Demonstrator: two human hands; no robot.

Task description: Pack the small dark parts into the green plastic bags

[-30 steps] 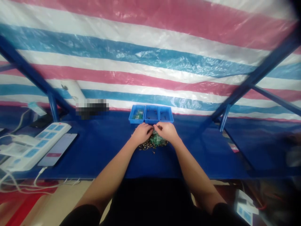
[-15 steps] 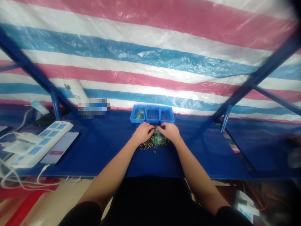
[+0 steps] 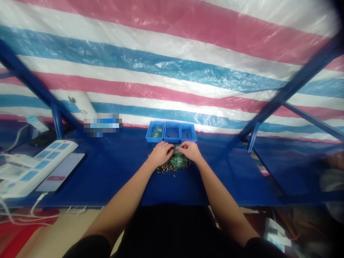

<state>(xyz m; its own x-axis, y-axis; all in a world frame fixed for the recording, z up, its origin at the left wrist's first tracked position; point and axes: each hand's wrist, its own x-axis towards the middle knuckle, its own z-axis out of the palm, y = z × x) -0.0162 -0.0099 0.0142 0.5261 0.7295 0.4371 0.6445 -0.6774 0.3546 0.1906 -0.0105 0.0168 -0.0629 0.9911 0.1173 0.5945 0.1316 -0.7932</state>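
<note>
Ahead, three blue bins point(image 3: 172, 141) hold small parts point(image 3: 156, 132).

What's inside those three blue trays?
The left blue tray holds green pieces; the middle blue tray and right blue tray hold small dark parts. Front walls hide their lower contents.

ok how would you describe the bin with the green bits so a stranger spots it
On the blue bench, look past the left hand to three blue bins. It is the leftmost bin, the only one with green pieces; the other two hold small dark bits.
</note>
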